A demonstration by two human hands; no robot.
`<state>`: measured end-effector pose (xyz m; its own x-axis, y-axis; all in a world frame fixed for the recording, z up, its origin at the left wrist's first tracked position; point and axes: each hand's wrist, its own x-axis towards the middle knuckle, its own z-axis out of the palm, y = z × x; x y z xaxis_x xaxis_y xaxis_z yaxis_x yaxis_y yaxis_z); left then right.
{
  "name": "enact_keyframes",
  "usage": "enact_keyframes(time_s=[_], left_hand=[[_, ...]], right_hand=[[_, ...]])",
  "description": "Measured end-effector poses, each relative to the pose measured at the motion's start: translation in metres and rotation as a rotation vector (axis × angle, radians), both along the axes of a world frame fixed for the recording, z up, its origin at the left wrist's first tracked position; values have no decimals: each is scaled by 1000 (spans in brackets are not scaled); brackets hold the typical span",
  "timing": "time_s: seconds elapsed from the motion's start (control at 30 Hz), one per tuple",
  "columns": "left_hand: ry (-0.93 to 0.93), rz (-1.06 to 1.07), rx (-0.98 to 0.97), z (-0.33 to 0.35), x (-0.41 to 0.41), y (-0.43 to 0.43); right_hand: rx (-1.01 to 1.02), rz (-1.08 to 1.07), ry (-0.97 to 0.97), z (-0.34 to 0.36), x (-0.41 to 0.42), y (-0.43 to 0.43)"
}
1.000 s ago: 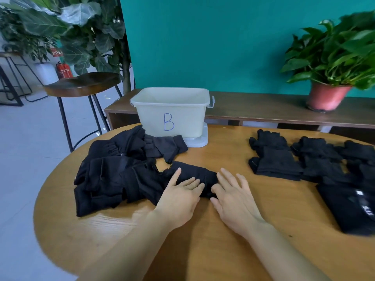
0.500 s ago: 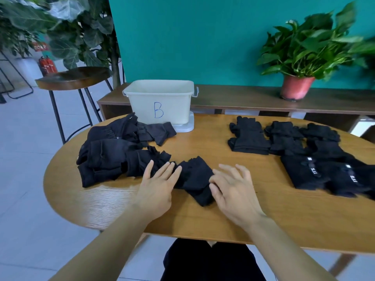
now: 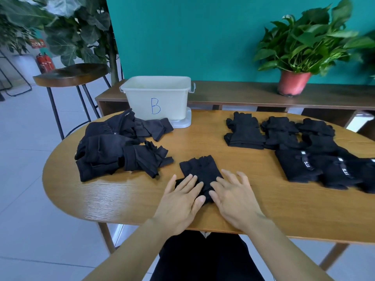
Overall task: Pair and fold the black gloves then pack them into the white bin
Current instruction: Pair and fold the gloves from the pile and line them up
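Observation:
A black fingerless glove pair (image 3: 199, 170) lies flat on the wooden table (image 3: 263, 209) in front of me. My left hand (image 3: 180, 201) rests with straight fingers on its near left edge. My right hand (image 3: 233, 196) lies flat on its near right edge, fingers spread. A loose heap of black gloves (image 3: 113, 147) sits at the left. Folded black gloves (image 3: 294, 147) lie in rows at the right. The white bin (image 3: 158, 97) marked "B" stands at the table's far edge on its lid.
A potted plant (image 3: 298, 49) stands on a low wooden shelf (image 3: 243, 95) behind the table. A bar stool (image 3: 71, 75) and a large leafy plant (image 3: 67, 27) are at the far left. My dark-clothed lap shows under the near table edge.
The glove pair has slid from beside the left heap toward me and now lies apart from it. Both hands came nearer with it. The camera pulled back.

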<state>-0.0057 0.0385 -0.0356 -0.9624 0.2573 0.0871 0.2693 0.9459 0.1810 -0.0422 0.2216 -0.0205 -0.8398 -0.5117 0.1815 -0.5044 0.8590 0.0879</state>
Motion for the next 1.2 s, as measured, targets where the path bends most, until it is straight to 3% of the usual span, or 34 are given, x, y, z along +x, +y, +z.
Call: enact_keyframes(time_s=[0.27,0.43,0.53,0.67,0.77,1.2], left_hand=[[40,-178,73,0,-2,19],[113,-52,170,8,-7,28],[89,-21,84,12,-11,36],[-22,-29,-64,7,-19,41],[-69,-48,-112,0,-26,39],[-32,-99,-134,-6,-44,41]], right_hand=[[-93,-149,133,-10,43,22],[-304,-178,301,3,33,37],[-272,-192,211,6,17,36],[-83,-101,-70,2,2,27],[-82,-121,-340,-6,-3,34],[-54,-249,-361,-12,-9,40]])
